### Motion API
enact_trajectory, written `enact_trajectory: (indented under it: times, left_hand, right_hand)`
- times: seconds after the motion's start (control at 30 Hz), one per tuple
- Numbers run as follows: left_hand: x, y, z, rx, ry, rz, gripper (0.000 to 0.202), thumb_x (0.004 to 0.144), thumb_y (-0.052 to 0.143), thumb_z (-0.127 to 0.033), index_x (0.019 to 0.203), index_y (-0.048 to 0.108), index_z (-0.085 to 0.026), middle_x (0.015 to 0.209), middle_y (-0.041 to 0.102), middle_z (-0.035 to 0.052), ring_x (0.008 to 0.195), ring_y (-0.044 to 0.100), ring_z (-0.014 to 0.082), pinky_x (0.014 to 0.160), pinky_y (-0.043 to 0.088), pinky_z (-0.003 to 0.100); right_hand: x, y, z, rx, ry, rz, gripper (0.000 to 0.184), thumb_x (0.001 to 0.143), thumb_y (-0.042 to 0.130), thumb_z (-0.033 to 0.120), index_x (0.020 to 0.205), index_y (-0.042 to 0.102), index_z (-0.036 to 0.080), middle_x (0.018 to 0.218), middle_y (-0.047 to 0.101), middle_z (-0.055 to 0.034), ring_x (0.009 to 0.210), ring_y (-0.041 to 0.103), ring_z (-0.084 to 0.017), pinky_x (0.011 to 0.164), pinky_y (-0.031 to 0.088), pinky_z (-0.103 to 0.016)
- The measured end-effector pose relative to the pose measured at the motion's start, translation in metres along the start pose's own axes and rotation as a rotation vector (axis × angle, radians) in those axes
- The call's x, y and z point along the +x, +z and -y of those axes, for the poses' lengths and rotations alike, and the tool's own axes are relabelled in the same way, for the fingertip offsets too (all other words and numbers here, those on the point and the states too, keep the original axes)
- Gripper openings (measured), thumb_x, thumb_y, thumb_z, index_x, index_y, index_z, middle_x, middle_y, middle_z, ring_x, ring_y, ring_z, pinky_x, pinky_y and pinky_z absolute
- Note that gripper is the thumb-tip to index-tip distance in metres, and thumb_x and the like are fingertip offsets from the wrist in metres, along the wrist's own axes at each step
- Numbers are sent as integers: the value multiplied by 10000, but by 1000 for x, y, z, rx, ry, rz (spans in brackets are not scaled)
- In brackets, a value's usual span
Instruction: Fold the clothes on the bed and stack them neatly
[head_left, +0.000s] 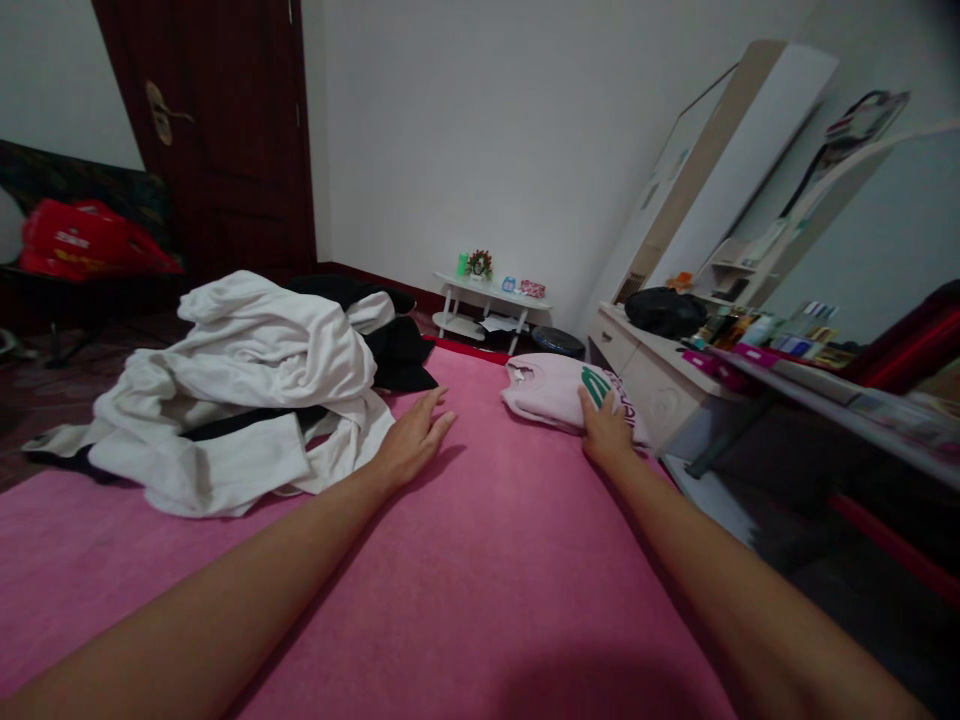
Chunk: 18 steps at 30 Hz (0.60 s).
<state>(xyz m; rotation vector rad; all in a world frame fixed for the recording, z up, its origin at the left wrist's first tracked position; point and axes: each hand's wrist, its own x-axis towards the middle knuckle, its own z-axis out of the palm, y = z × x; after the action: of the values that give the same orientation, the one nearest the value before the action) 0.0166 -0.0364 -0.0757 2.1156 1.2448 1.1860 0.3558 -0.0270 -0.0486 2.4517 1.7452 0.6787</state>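
Observation:
My left hand [412,440] lies flat and open on the pink bed cover [480,580], its fingers stretched out beside a heap of white and black clothes [247,400]. My right hand [604,430] rests on the near edge of a folded pale pink garment [559,390] with green print, near the bed's far right corner. Its fingers lie on the fabric and do not grip it.
A white dresser [652,375] with a black bag and several small bottles stands right of the bed. A low white shelf table [487,300] stands by the far wall. A dark door [217,130] and a red bag [82,240] are at the left.

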Motion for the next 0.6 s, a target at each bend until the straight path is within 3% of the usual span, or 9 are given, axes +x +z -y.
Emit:
enact_trajectory:
  times: [0.13, 0.33, 0.6]
  left_hand:
    - [0, 1, 0, 11, -4, 23, 586, 934, 333, -521, 1419, 349, -191, 1276, 563, 127, 1150, 554, 269, 978, 416, 437]
    - [1, 1, 1, 14, -3, 52, 561, 937, 340, -503, 1407, 360, -198, 1259, 580, 122, 1085, 600, 250, 946, 437, 412]
    - [-4, 1, 5, 75, 75, 75, 515, 928, 407, -434, 1367, 415, -166, 1300, 555, 131, 1107, 587, 238, 952, 445, 385]
  right_hand:
    - [19, 7, 10, 39, 72, -3, 626, 909, 392, 219, 1491, 187, 317, 1492, 196, -291, 1177, 445, -459, 773, 418, -634]
    - [42, 30, 20, 155, 140, -68, 575, 929, 327, 240, 1487, 218, 320, 1525, 131, -254, 1290, 293, -501, 804, 353, -714]
    - [24, 37, 14, 183, 138, -24, 578, 932, 294, 205, 1491, 206, 321, 1564, 70, -171, 1388, 131, -430, 946, 245, -694]
